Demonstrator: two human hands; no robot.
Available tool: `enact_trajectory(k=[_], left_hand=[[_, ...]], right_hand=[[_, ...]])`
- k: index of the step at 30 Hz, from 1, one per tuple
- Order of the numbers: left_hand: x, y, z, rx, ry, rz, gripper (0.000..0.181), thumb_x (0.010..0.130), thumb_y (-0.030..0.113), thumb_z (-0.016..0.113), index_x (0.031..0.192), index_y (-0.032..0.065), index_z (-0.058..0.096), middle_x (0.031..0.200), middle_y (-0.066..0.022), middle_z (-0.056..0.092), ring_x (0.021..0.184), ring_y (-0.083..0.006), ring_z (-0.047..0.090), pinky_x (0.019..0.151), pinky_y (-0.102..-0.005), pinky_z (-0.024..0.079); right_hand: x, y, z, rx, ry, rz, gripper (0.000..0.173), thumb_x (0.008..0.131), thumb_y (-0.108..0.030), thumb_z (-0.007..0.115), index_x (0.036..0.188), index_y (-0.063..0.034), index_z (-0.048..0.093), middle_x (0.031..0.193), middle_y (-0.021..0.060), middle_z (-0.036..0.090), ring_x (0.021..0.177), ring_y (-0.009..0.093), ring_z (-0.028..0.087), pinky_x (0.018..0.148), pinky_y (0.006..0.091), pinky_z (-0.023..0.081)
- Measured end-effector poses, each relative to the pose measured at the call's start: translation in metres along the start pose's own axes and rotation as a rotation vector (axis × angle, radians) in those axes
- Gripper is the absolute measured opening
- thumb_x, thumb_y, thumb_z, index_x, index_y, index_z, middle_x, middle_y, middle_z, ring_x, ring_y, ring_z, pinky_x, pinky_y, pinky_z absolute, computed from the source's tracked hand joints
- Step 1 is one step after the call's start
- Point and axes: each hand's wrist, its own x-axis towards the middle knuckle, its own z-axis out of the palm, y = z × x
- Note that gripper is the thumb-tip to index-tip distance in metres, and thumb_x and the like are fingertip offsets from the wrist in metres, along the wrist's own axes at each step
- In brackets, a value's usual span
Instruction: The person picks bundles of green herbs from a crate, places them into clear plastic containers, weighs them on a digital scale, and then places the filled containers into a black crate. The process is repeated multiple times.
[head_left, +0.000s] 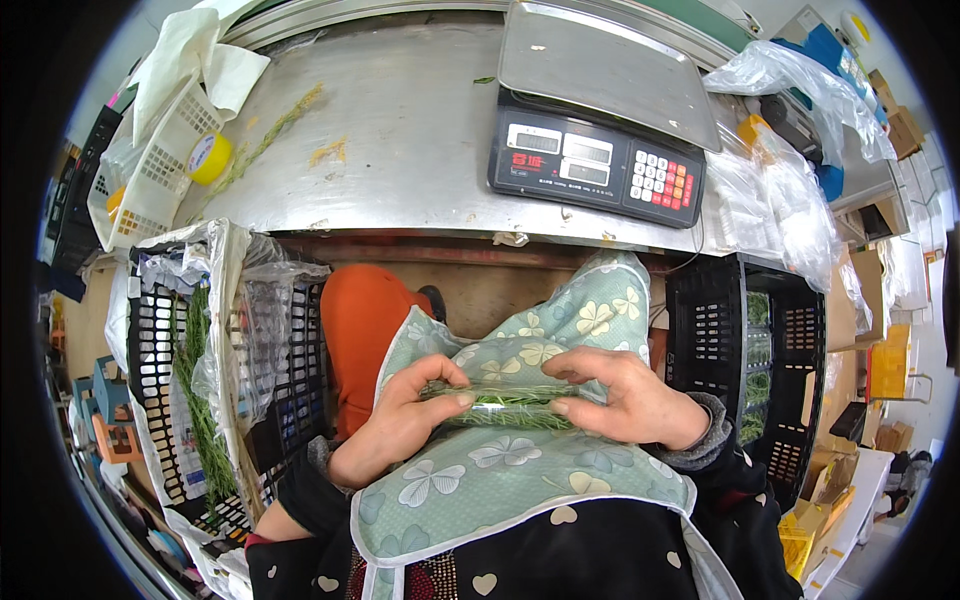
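Note:
A clear plastic package of green, needle-leaved herb sprigs, like rosemary (517, 412), lies across my lap over the green clover-print apron (510, 454). My left hand (412, 412) grips its left end between thumb and fingers. At the other end, my right hand (619, 394) has its thumb and fingertips on the plastic, with the palm raised off it. Loose sprigs of the same herb (196, 390) lie in the plastic-lined black crate (154, 375) on my left. In the black crate (705, 337) on my right, several clear packs of greens (757, 390) sit in a row.
Ahead is a metal worktable (390, 97) bearing a digital scale (600, 150) with a steel pan. A white basket (154, 161), a yellow tape roll (208, 157) and a stray sprig (277, 124) are at its left. Clear plastic bags (795, 180) lie at the right.

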Motion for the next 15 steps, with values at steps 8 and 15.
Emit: enact_trajectory(k=[8,15], left_hand=[[-0.001,0.034,0.011,0.444,-0.020,-0.011,0.025,0.085,0.023,0.077,0.091,0.0020,0.064,0.086,-0.0070,0.065,0.082,-0.0145,0.061,0.074,-0.0281,0.049],[0.013,0.059,0.018,0.980,-0.099,0.194,0.033,0.084,0.034,0.076,0.085,0.0020,0.066,0.074,-0.0133,0.069,0.069,-0.0312,0.069,0.063,-0.0390,0.055]], right_hand=[[-0.005,-0.011,-0.003,-0.160,-0.068,0.030,0.026,0.087,-0.017,0.068,0.103,0.0033,0.064,0.088,0.0211,0.066,0.079,0.039,0.066,0.069,0.0427,0.054],[-0.003,-0.010,0.003,-0.322,-0.072,-0.052,0.022,0.089,-0.019,0.065,0.097,0.0005,0.063,0.084,0.0175,0.066,0.075,0.037,0.066,0.066,0.0450,0.054]])
